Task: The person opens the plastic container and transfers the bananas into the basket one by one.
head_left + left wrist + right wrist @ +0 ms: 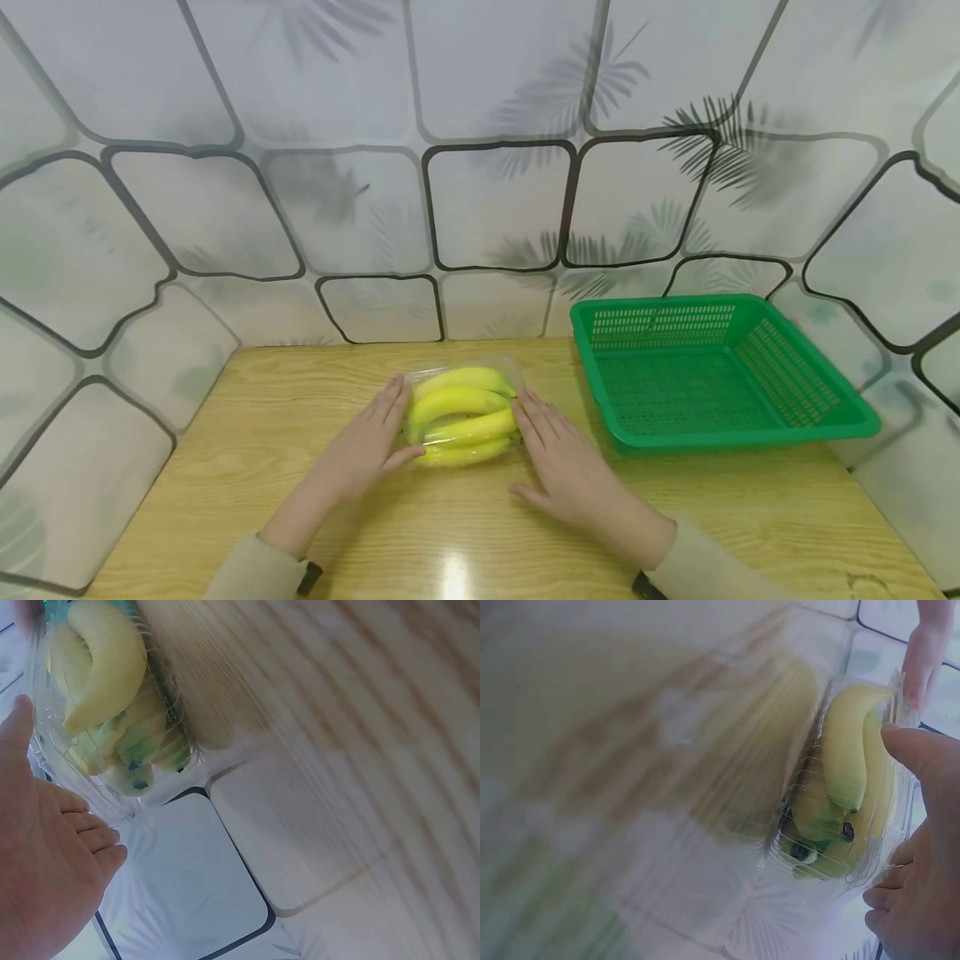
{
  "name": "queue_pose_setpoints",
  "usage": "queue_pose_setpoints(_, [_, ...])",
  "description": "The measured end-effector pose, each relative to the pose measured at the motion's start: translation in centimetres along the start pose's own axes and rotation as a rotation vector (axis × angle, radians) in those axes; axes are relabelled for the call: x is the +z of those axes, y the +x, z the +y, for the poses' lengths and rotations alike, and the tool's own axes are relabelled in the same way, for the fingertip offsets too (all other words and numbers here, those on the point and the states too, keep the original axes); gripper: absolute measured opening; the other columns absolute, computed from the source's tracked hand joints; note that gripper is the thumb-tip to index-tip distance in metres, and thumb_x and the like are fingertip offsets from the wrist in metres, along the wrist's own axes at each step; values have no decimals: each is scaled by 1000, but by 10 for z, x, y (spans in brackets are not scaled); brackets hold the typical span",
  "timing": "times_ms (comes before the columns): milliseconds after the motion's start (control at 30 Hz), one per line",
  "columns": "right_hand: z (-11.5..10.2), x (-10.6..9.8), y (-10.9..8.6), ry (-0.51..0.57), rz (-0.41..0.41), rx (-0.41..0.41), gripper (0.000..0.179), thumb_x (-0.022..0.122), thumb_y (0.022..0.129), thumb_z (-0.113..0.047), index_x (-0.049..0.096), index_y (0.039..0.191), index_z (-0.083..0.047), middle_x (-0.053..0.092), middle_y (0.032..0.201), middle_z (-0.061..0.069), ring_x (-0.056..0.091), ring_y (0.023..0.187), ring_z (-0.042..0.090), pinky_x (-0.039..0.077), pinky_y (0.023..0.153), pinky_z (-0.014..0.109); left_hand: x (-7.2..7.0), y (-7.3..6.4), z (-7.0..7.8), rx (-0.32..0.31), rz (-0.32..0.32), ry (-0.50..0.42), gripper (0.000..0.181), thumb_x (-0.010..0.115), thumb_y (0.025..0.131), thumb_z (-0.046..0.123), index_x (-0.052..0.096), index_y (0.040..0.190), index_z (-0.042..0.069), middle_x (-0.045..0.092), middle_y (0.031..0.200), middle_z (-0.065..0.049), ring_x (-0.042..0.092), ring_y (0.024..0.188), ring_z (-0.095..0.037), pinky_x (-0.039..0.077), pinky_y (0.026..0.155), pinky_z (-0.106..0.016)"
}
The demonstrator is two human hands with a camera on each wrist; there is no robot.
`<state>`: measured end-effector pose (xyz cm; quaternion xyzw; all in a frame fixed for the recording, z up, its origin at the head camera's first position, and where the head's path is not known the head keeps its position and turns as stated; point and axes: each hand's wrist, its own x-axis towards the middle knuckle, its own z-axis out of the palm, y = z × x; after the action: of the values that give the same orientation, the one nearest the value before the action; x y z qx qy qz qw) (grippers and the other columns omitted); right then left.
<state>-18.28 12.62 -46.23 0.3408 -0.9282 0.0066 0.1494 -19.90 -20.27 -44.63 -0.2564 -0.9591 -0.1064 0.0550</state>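
Several yellow bananas (457, 404) lie in a clear plastic clamshell box (52, 761) on the table, in the middle of the head view. At the box's left side is my left hand (367, 446), its fingers straight along the edge and its thumb at the near corner. My right hand (570, 462) lies against the opposite side, fingers extended and thumb spread away below. In the right wrist view, dark banana tips (847, 831) show through the ribbed plastic wall. Neither hand curls round the box.
A green plastic basket (622, 439) with slotted walls stands on the right, beyond my right hand. The light wood table (225, 442) ends at a wall (495, 208) with a stone-and-leaf pattern, which also closes in both sides.
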Motion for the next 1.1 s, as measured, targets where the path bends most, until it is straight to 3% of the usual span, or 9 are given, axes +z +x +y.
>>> queue_pose_setpoints(800, [-2, -11, -34, -63, 25, -20, 107, 77, 89, -61, 37, 161, 7, 35, 169, 28, 41, 156, 41, 38, 129, 50, 10, 2, 14, 79, 17, 53, 93, 52, 107, 56, 19, 165, -8, 14, 175, -26, 25, 162, -43, 26, 132, -52])
queue_pose_setpoints(1000, [-3, -10, -40, -84, 67, -16, 107, 81, 85, -60, 40, 158, 7, 41, 166, 28, 46, 153, 40, 42, 126, 50, 12, 2, 17, 93, 27, 54, 93, 54, 106, 55, 21, 165, -9, 15, 175, -27, 25, 162, -42, 26, 132, -51])
queue_pose_setpoints(1100, [-3, -10, -43, -89, 85, -12, 108, 81, 84, -60, 40, 158, 6, 42, 165, 27, 45, 153, 39, 31, 132, 46, 11, 2, 20, 97, 29, 55, 92, 54, 106, 55, 22, 165, -9, 17, 174, -27, 25, 162, -41, 28, 132, -51])
